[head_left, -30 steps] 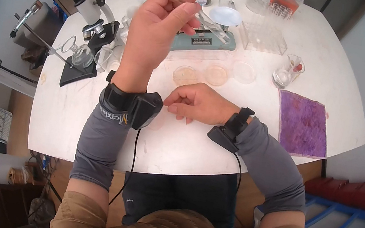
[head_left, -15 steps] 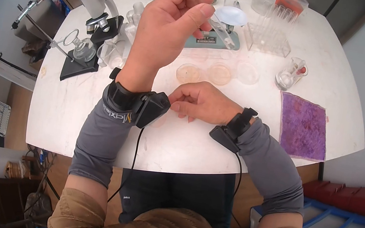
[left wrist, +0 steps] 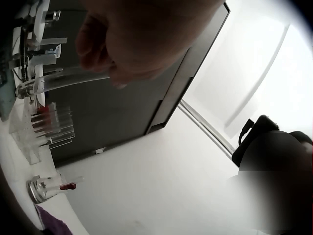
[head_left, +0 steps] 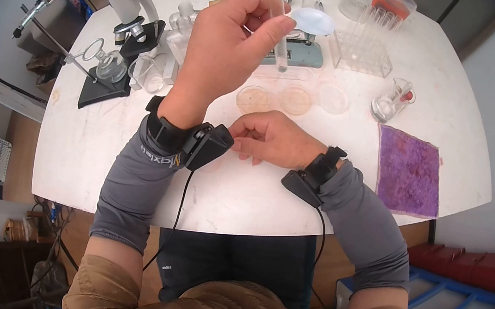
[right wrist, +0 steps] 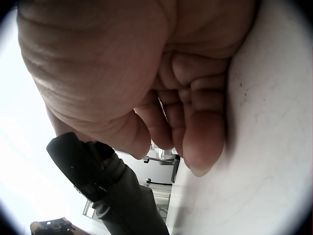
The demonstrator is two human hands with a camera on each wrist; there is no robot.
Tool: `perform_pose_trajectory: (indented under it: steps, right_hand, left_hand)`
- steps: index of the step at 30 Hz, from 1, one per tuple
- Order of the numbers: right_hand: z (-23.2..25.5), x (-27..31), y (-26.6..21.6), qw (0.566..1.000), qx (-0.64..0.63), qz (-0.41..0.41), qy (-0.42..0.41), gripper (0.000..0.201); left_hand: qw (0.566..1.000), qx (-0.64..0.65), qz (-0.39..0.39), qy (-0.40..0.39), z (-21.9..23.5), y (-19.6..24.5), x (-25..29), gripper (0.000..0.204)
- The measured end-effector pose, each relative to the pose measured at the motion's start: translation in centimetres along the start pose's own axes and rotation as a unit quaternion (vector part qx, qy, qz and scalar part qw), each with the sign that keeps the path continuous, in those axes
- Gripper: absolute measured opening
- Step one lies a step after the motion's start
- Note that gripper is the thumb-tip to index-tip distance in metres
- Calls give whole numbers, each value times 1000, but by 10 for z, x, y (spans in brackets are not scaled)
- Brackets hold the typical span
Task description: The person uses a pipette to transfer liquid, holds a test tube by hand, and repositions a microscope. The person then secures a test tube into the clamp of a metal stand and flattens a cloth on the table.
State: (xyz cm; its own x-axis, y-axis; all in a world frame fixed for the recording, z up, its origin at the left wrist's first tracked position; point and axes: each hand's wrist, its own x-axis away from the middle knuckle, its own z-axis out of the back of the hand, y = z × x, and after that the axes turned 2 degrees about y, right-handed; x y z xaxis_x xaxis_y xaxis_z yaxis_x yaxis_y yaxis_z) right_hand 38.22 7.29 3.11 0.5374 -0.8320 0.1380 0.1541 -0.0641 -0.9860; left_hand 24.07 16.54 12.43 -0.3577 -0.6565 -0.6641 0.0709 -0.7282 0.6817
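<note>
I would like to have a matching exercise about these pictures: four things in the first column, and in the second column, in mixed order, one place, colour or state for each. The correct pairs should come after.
Column one
1. Left hand
2. Right hand
3. Cloth
4. Microscope

Column two
A. Purple
B. Resting on the white table, holding nothing
C. Standing on the table's left part
D. Raised, gripping a glass tube

Right pairs: 1-D, 2-B, 3-A, 4-C.
</note>
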Motion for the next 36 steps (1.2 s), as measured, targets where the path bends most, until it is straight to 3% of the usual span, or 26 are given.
perform_pose_trajectory:
  steps: [1, 3, 7, 10, 15, 18, 25, 30, 36]
  right_hand:
    - [0, 0, 1, 1000, 1, 0, -1, 26]
    - [-1, -1, 3, 1000, 0, 27, 15, 31]
    - [-1, -1, 5, 999, -6, 29, 18, 31]
    - [-2, 0, 4, 999, -8, 27, 18, 31]
    - [-1, 0, 2, 1000, 0, 21, 13, 31]
    - [-2, 0, 2, 1000, -4, 24, 18, 31]
    - [-1, -1, 3, 1000, 1, 21, 10, 32]
    - [-1, 0, 4, 1000, -11, 19, 12, 32]
    - [-2, 0, 3, 1000, -14, 18, 10, 31]
  left_hand:
    - [1000, 0, 0, 1, 1, 3, 0, 26]
    - [992, 68, 92, -54, 5, 10, 0, 26]
    - [997, 44, 60, -19, 1, 1, 0, 25]
    - [992, 52, 107, -29, 2, 4, -1, 24]
    - [999, 17, 36, -14, -1, -6, -1, 26]
    - [995, 20, 98, -28, 2, 3, 0, 26]
    - [995, 45, 85, -33, 3, -8, -2, 28]
    - [988, 69, 133, -38, 4, -7, -4, 23]
    - [992, 33, 117, -36, 4, -12, -2, 27]
